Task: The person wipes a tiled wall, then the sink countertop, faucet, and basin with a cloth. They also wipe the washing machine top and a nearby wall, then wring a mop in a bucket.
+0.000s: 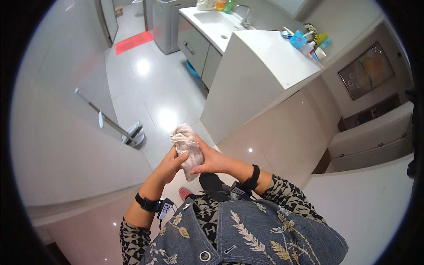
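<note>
A bunched, off-white cloth [188,145] with greyish patches is held between both hands in front of my body. My left hand [171,164] grips its left side, the thumb lying across the front of the fabric. On the other side, my right hand [212,158] clasps the cloth with thumb low and fingers higher up. Part of the fingers of each hand is hidden behind the fabric. Both forearms wear black straps with small devices.
Ahead stands a white washbasin counter [265,56] with a faucet [244,16], bottles and a blue toothbrush cup [298,39]. A broom and dustpan [134,135] lean by the left wall. Beyond are a washing machine [165,26] and a red mat [134,43] at a doorway.
</note>
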`<state>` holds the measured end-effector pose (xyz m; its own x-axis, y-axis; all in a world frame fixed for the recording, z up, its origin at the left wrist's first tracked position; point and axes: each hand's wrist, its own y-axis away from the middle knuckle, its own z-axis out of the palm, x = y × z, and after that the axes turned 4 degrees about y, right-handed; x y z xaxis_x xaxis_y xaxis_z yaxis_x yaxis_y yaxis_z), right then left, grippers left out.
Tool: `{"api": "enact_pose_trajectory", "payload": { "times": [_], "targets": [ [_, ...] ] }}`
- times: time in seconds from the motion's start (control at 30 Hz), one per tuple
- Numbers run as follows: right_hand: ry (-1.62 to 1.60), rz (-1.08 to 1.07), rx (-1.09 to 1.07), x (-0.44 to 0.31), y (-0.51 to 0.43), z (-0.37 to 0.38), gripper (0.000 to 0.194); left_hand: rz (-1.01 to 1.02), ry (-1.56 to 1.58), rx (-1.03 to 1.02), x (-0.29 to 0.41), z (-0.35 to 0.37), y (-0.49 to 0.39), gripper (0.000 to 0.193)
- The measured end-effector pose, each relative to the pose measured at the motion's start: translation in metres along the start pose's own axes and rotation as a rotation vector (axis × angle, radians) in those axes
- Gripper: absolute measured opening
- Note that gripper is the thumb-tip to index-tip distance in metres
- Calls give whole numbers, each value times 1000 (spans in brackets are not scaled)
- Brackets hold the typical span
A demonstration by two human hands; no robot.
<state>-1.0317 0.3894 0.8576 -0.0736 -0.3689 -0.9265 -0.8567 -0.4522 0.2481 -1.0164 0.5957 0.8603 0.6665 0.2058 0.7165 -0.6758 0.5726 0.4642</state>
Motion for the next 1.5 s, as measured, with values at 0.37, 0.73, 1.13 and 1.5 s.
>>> {"api": "enact_pose_trajectory", "payload": {
  "times": [0.37,0.73,1.13,1.5],
  "targets": [
    [-509,-95,182,-2,-14,-205,70,68,-212,-263,112,93,-118,83],
    [-625,-180,3,31,-80,-261,60,106,-360,162,136,87,-193,64],
    [-741,-22,186,68,-255,-271,35,76,-409,312,217,-57,-291,15],
    [-774,-51,477,12,-502,-321,32,123,-295,427,393,-244,-392,20]
  ]
}}
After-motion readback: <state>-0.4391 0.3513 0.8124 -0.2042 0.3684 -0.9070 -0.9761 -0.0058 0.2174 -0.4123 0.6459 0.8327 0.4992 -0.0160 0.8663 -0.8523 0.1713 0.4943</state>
